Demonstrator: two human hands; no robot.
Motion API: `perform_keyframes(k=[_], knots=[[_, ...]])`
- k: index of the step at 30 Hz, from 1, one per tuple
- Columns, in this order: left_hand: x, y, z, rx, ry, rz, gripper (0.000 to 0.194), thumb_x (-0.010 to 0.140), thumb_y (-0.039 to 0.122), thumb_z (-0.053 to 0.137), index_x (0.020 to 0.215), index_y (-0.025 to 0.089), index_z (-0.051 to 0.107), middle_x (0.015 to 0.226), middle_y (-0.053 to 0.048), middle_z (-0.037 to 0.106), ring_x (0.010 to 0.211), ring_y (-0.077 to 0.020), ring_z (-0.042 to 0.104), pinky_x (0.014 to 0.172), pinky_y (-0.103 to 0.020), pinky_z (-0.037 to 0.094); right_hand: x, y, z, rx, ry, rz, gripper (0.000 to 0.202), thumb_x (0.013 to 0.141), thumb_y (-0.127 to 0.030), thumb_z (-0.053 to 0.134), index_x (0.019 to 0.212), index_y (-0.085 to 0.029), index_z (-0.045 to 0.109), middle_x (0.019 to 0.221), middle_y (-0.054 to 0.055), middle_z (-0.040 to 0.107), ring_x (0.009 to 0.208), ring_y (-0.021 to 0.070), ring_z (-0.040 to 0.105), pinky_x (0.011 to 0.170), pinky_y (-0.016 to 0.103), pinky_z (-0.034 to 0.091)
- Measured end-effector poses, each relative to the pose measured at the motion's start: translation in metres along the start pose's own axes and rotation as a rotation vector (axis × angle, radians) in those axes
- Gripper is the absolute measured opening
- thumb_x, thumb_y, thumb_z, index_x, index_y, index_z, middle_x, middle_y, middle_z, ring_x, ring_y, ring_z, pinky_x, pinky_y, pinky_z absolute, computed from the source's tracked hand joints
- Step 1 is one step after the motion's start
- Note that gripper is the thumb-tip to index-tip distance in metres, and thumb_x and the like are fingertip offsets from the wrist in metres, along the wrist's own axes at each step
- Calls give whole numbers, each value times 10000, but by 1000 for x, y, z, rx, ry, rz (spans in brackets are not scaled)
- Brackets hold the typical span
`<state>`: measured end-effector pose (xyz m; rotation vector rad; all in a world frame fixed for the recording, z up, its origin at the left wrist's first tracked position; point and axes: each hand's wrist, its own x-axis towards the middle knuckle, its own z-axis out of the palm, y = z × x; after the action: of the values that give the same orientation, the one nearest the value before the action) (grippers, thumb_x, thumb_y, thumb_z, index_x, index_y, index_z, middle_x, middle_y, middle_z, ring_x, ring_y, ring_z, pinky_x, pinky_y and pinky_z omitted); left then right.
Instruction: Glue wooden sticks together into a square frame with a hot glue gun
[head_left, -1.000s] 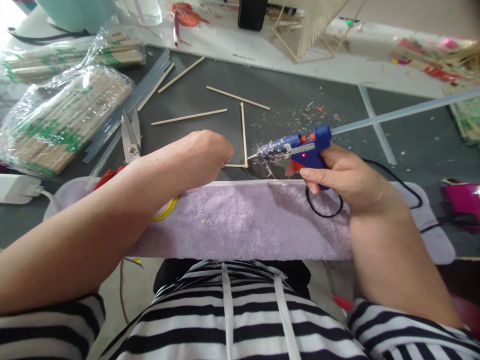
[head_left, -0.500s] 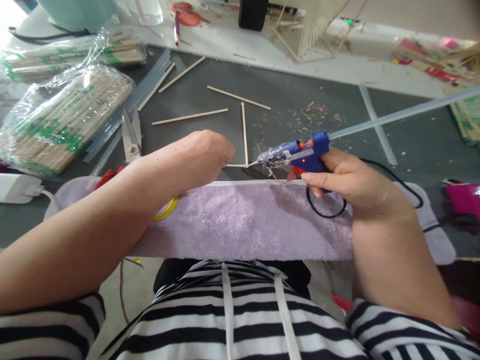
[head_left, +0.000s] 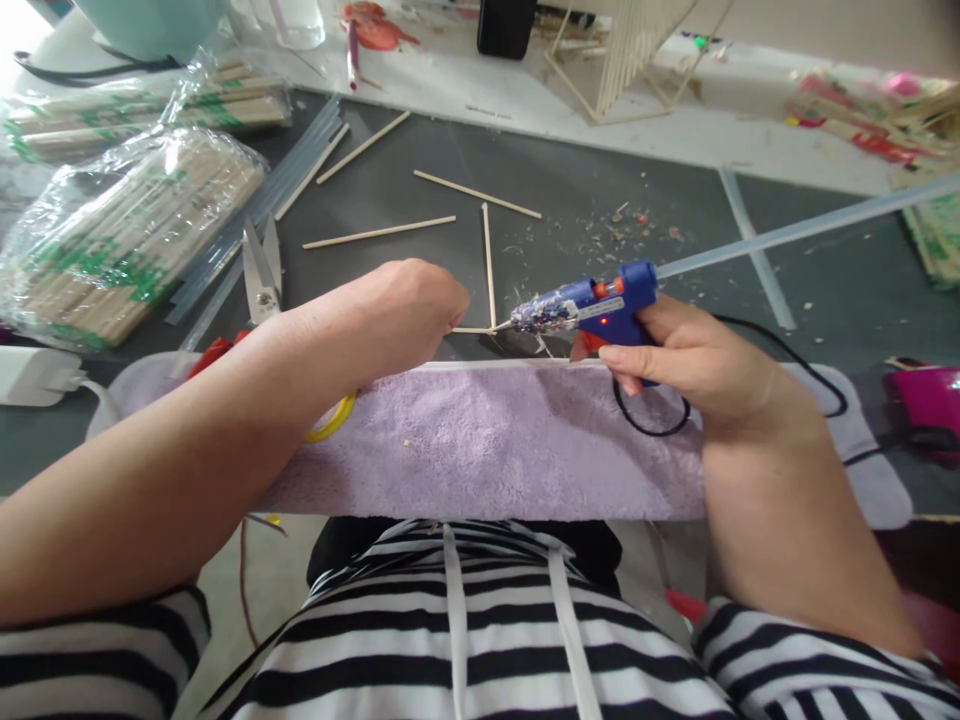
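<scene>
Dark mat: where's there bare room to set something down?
Mostly bare: right, between the loose glue stick and magenta object; smaller, between the scissors and left hand. Crowded: far left, with bagged sticks, and around the glue gun.

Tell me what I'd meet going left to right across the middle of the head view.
White plastic plug block → open silver metal scissor blades → left hand → thin pale wooden stick pointing away from the person → blue plastic glue gun → loose translucent glue stick → glossy magenta object.
</scene>
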<state>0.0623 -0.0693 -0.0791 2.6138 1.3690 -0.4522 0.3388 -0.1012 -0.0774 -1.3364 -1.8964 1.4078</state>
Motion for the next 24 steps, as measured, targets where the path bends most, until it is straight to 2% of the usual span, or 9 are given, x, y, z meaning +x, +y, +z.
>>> perform_keyframes(k=[5,11,16,24], knots=[[0,3,-5,-28,-55,-39,221,838,152,498,835,157,719,828,-75,692,963,-241,656,889,-326,453,1,1,3,4,13,-18,193,844,-413,720,1007,-316,685,889,25,690,553,162,530,484,346,458],[1,2,-3,19,-42,-20,242,840,161,480,824,159,722,795,-68,691,930,-228,656,863,-312,460,2,-1,5,0,14,-13,222,827,-419,735,1017,-316,684,896,25,691,554,153,531,468,328,471],[1,-4,4,3,44,39,249,853,190,484,917,163,724,804,-52,691,995,-223,650,899,-299,456,1,0,0,6,-1,0,208,838,-389,724,1017,-296,674,900,20,699,522,135,519,471,321,461],[-1,-3,5,-10,37,12,232,857,172,483,892,163,712,847,-64,693,980,-230,658,898,-313,464,0,4,-2,43,33,-1,194,857,-308,708,1035,-257,651,907,20,698,506,111,515,472,298,429]])
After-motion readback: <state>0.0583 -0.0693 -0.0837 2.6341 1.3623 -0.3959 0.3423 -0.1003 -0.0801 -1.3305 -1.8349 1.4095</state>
